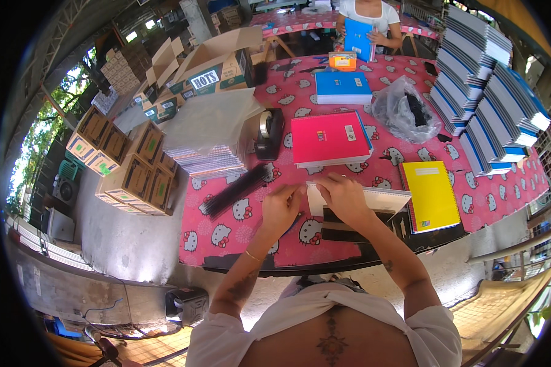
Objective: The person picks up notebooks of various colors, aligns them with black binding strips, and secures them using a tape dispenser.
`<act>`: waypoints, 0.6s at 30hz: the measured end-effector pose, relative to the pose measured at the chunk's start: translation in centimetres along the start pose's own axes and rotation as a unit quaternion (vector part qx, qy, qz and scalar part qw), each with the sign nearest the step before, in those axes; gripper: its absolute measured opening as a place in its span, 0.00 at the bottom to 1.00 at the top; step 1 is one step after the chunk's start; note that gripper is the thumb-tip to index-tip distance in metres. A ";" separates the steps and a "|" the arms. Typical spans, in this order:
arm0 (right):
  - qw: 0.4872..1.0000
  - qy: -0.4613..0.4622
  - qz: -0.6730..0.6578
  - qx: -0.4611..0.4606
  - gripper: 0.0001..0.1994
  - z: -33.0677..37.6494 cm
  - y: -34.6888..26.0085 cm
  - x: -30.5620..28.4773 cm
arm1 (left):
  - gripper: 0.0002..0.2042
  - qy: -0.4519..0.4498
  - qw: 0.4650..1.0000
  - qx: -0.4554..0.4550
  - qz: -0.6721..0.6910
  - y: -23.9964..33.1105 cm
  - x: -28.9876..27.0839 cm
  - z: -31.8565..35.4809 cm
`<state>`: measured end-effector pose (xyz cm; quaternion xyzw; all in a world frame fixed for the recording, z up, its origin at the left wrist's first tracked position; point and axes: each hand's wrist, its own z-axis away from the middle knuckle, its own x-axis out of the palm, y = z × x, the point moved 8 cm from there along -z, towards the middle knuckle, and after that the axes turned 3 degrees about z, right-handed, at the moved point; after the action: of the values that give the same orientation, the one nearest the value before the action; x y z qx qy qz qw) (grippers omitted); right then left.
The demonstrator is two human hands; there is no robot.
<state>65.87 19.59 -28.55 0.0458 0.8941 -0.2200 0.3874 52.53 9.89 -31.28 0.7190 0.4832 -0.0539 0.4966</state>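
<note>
Left hand point(281, 205) and right hand point(344, 194) both pinch the top edge of one white paper block point(373, 199) near the table's point(239, 235) front edge; one yellow notebook point(431, 194) lies just right.

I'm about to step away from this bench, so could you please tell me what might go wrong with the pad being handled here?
1. Both hands, left hand and right hand, grip only the top edge of the white paper block, so loose sheets might shift out of line.
2. The yellow notebook lies close to the table's near edge; an elbow could perhaps knock it off.
</note>
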 end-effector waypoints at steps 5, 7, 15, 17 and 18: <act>1.000 -0.019 0.001 0.017 0.04 -0.2 -0.2 -0.1 | 0.05 0.042 0.994 0.049 -0.086 0.5 -0.3 -0.3; 1.000 -0.021 0.000 0.015 0.04 0.0 -0.3 0.1 | 0.05 0.044 0.996 0.028 -0.071 0.3 -0.2 -0.2; 0.997 -0.060 -0.038 0.029 0.05 -0.1 0.4 0.2 | 0.10 -0.124 0.984 0.110 0.073 1.4 0.1 -2.4; 0.995 -0.070 -0.066 0.029 0.05 -0.2 0.4 0.4 | 0.11 -0.130 0.982 0.135 0.016 1.6 0.5 -2.7; 0.995 -0.069 -0.065 0.030 0.05 -0.3 0.6 0.4 | 0.11 -0.138 0.977 0.160 -0.038 2.0 1.0 -2.9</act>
<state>65.61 20.25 -28.86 -0.0162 0.8593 -0.2746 0.4313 53.38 12.63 -29.05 0.7559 0.4223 -0.2479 0.4345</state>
